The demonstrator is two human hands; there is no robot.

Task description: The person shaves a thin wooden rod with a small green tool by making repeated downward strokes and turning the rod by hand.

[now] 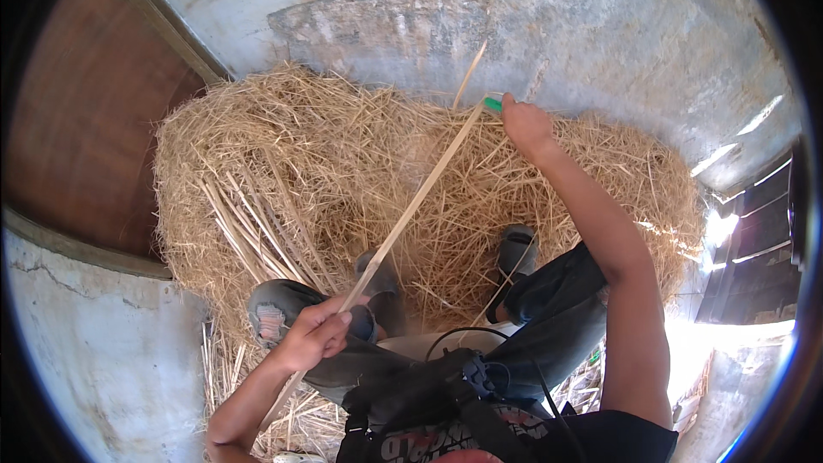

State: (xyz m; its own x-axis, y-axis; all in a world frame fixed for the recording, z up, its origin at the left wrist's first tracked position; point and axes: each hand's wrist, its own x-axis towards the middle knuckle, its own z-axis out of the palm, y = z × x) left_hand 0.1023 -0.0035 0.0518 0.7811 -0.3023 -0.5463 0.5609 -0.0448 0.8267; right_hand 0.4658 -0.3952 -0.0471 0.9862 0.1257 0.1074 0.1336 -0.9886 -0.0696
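Note:
My left hand (315, 334) is closed round a long, pale, flat bamboo strip (409, 213), which slants from below my left forearm up toward the wall. At the strip's far end my right hand (525, 126), arm stretched out, grips a small green-handled tool (493, 105). Its blade, if it has one, cannot be made out. Just past the tool a thin sliver (470, 74) sticks up in front of the wall; whether it joins the strip I cannot tell.
A thick heap of straw-like shavings (309, 137) lies against the stained wall (549, 26). Several cut strips (253, 227) rest on it, left of my knees. A brown panel (94, 111) stands at left; slatted boards (754, 244) let light in at right.

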